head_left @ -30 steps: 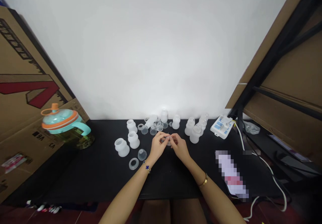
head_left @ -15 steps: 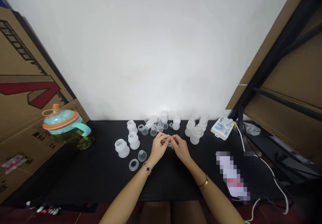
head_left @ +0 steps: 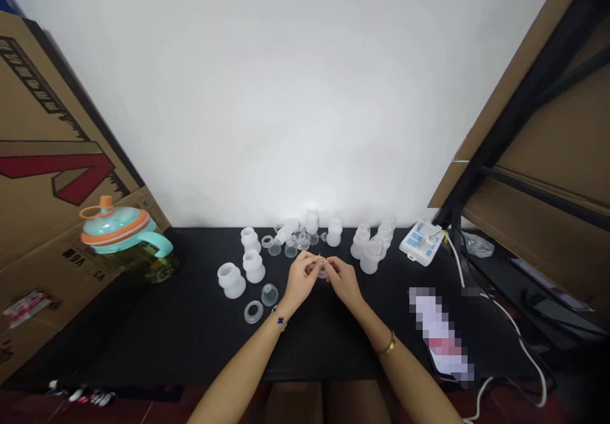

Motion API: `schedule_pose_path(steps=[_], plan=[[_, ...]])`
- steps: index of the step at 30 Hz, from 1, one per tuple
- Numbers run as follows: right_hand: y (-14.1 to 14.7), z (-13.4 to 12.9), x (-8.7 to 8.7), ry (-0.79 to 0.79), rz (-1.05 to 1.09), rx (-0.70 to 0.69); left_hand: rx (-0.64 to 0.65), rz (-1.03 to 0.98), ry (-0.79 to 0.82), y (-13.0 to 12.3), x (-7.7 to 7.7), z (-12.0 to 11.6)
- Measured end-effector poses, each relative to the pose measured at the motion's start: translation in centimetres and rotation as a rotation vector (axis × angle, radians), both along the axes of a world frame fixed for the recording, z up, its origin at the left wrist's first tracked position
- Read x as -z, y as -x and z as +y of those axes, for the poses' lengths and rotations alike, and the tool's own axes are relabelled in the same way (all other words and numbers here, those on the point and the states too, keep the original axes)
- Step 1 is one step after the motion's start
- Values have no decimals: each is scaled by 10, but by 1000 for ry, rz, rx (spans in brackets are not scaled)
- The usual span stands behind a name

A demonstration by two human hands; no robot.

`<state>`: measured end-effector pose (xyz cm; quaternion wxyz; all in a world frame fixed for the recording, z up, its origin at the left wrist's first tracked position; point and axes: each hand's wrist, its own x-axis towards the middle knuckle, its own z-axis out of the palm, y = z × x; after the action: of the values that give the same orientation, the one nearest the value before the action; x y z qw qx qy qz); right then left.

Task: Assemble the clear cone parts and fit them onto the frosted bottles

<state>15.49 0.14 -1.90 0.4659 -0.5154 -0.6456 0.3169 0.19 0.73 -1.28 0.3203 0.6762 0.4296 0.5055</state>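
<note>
Near the middle of the black table, my left hand [head_left: 302, 278] and my right hand [head_left: 342, 278] meet with fingers closed around a small clear round plastic piece [head_left: 322, 272]. Fingers cover most of it. Left of my left wrist lie a clear dome-shaped cap [head_left: 269, 294] and a translucent ring [head_left: 253, 311]. Several white open-necked bottles [head_left: 231, 280] stand farther left. Beyond my hands is a cluster of clear caps and rings [head_left: 291, 246], with a white bottle [head_left: 334, 232] beside it. To the right stand several bottles with clear tops [head_left: 372, 255].
A large teal-and-orange lidded jug [head_left: 121, 239] stands at the left by a cardboard box [head_left: 42, 220]. On the right are a white power strip [head_left: 422, 241], its cable [head_left: 512, 322] and a phone [head_left: 441, 335] with a blurred-out screen. A white wall [head_left: 305, 106] rises behind the table.
Almost nothing differs. Both hands keep hold of the clear piece in the same place, with only slight finger movement.
</note>
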Motion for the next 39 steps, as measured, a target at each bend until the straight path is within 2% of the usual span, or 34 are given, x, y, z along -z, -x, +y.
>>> schedule_pose_path(steps=[16, 24, 39], plan=[[-1, -1, -3, 32, -24, 12, 0, 15, -2, -1, -2, 0], [-3, 0, 1, 16, -85, 16, 0, 32, -13, 0, 0, 1], [1, 1, 1, -3, -20, 1, -33, -52, 1, -1, 2, 2]])
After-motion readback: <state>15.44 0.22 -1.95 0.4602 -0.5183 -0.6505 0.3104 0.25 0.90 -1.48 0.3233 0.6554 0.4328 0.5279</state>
